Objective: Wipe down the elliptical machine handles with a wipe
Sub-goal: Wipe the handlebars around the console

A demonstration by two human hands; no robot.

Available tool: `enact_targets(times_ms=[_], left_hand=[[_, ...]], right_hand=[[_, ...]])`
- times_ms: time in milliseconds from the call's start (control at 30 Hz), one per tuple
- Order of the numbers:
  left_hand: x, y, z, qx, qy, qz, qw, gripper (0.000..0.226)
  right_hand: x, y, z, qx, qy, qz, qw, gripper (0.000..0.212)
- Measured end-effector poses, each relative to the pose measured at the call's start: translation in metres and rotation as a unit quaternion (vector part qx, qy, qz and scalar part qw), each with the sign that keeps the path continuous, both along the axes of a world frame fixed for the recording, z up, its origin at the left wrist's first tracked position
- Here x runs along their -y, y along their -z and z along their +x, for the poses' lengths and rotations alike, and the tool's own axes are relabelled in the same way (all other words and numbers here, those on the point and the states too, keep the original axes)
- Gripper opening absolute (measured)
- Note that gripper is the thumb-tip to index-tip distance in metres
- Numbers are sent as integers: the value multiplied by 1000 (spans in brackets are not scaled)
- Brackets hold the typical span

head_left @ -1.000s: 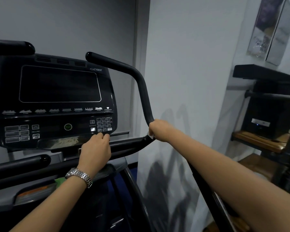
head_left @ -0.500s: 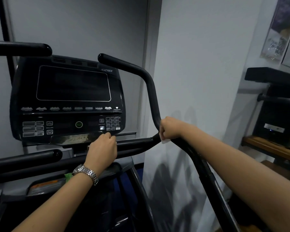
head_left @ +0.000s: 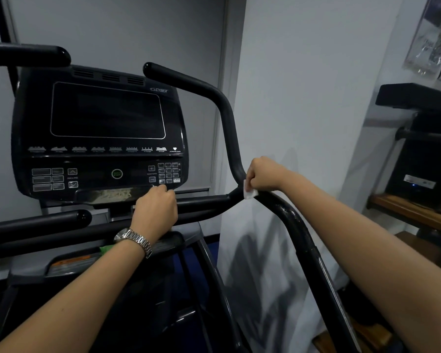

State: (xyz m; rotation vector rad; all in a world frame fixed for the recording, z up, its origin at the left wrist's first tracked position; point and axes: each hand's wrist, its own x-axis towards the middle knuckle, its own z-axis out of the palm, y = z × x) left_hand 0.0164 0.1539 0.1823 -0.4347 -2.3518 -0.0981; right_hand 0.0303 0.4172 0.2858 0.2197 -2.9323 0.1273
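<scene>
Grey wall (head_left: 303, 72); left hand (head_left: 155, 210) tight round one handlebar (head_left: 204, 201), right hand (head_left: 264, 174) round one wipe (head_left: 250, 193).

Dim, bluish; soft shadows; wide-angle edge distortion.

Hands (head_left: 156, 208) (head_left: 264, 174) x2, wipe (head_left: 250, 193) x1, watch (head_left: 134, 240) x1

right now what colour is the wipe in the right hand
White; the wipe shows under the right hand, head view.
</scene>
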Motion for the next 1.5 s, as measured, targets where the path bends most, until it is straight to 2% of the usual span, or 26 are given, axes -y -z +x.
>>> enact_targets(times_ms=[67,167,300,367,467,567,667,800,1000,1167,1267,1367,1433,1500], left_hand=[[-4,-3,1,9,-14,-5,1000,14],[-7,-8,3,24,-29,-10,999,15],[-10,-11,4,36,-50,-23,998,15],[-11,-9,8,34,-53,-21,998,16],[-13,-10,10,40,-52,-24,998,17],[-12,-12,10,41,-55,-16,998,17],[-14,-10,11,39,-64,-14,997,17],[-18,-10,12,43,-74,-20,996,20],[-23,-11,13,44,-85,-14,995,16],[-34,-5,18,46,-120,-15,992,11],[-44,-6,23,63,-145,-36,987,14],[-64,-19,21,64,-98,-33,993,17],[-83,-30,12,91,6,10,996,27],[-104,-41,5,145,118,52,981,42]], right_hand=[[6,10,2,10,-16,37,999,30],[8,13,5,36,-17,78,996,21],[-1,-4,7,26,-5,9,1000,23],[2,0,9,3,-19,23,1000,28],[3,13,7,24,-39,39,998,34],[-13,-2,7,62,-35,-52,996,38],[-28,-12,8,45,-21,-148,988,41],[-32,12,4,2,-41,-146,988,46],[-51,7,17,56,-57,-259,962,44],[-52,23,18,15,-70,-248,966,50],[-62,24,27,30,-83,-284,955,47],[-75,17,35,58,-95,-361,926,43],[-72,19,33,44,-88,-379,920,46],[-65,28,27,14,-86,-350,933,46]])
